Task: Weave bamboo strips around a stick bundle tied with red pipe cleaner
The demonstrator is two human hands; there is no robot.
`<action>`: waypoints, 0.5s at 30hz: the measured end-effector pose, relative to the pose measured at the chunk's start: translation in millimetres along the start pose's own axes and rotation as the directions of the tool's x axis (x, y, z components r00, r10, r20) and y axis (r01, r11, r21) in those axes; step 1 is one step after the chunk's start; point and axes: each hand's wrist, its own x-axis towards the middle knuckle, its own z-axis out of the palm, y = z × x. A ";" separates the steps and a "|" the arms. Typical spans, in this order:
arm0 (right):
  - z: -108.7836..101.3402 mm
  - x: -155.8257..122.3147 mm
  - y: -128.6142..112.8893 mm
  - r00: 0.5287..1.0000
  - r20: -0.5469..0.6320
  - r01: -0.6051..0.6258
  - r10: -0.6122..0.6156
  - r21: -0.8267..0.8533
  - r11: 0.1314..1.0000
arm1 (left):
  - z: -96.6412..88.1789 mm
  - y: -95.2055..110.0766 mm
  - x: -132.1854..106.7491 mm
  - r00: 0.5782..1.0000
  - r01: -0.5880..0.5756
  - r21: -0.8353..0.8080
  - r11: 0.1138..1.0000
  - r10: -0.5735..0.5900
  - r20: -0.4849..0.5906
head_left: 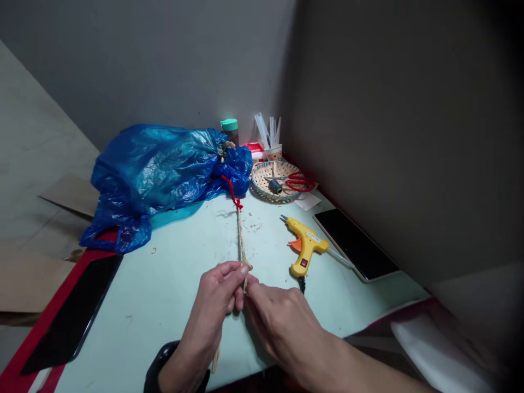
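The left hand (224,286) and right hand (286,315) both pinch the near part of a braided straw cord (241,236). It stretches over the table (131,305), left of a yellow glue gun (305,248).

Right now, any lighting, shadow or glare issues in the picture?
Head view: dim overall, upper right corner vignetted to black; head view: bright glints on the crinkled blue plastic bag; head view: faint shadow on the pale green tabletop left of the knotted red cord.
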 end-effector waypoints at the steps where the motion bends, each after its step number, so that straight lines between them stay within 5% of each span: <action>1: -0.2 -0.5 0.6 1.000 0.014 0.021 -0.021 -0.013 1.000 | -1.0 0.8 -0.7 1.000 0.008 -0.007 1.000 -0.008 0.002; 8: -32.1 14.9 16.6 0.984 -0.121 -0.103 0.132 0.221 0.970 | -3.6 8.0 -2.8 0.998 -0.005 -0.071 0.997 0.010 0.057; 15: -26.6 36.5 23.1 0.987 0.096 -0.162 0.133 0.474 0.866 | -2.5 4.4 -7.5 0.991 -0.039 -0.083 0.996 0.048 0.121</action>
